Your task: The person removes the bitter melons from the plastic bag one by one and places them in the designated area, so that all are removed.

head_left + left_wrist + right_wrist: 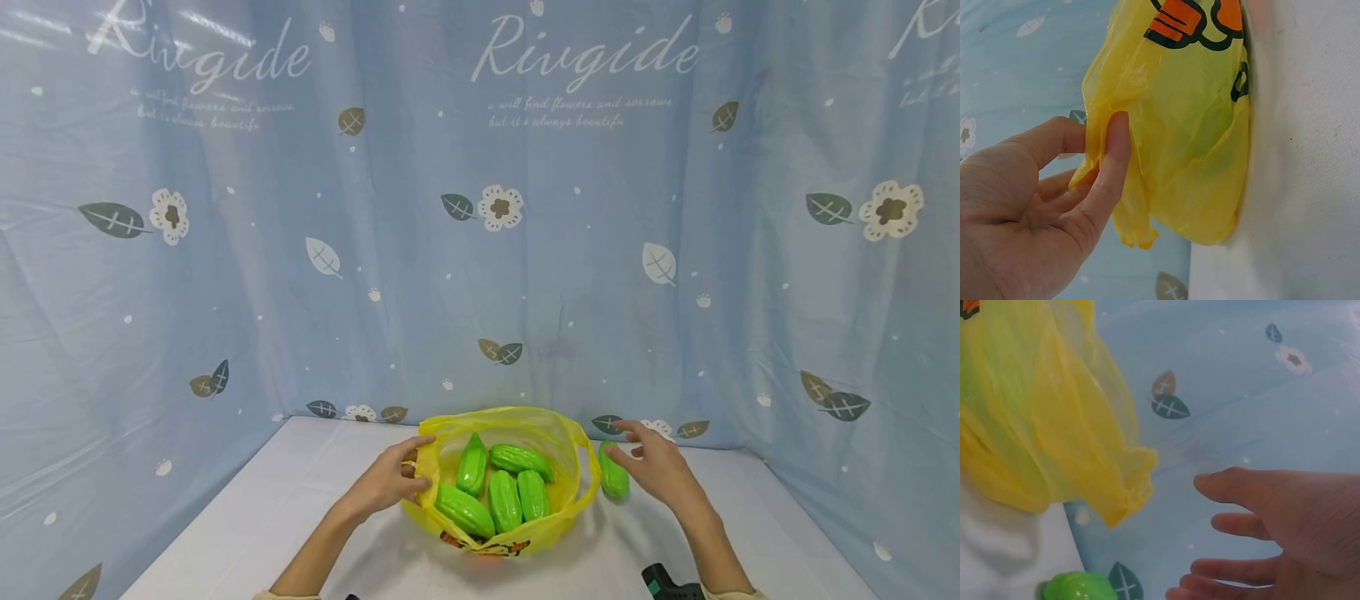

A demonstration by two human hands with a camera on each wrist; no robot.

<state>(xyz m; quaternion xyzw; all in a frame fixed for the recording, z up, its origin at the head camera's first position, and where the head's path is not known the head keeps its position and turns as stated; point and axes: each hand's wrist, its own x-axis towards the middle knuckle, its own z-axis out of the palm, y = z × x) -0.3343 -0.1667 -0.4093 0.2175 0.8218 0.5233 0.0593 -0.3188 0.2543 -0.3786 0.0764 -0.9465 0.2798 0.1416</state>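
Note:
A yellow plastic bag (517,540) stands on the table with its mouth spread wide. Inside it lie several glossy green bitter melons (465,510), ridged along their length. My left hand (390,478) pinches the bag's left side near the handle; in the left wrist view, the thumb and fingers (1116,140) close on the thin plastic. One more bitter melon (615,479) lies on the table just right of the bag. Over it hovers my right hand (662,468), fingers spread and holding nothing. In the right wrist view, a gap separates this hand from the bag.
The white table (247,508) carries the bag and the single melon. Behind and at both sides hangs a light blue curtain (570,292) with leaf and flower prints. A dark device (663,583) sits at my right wrist.

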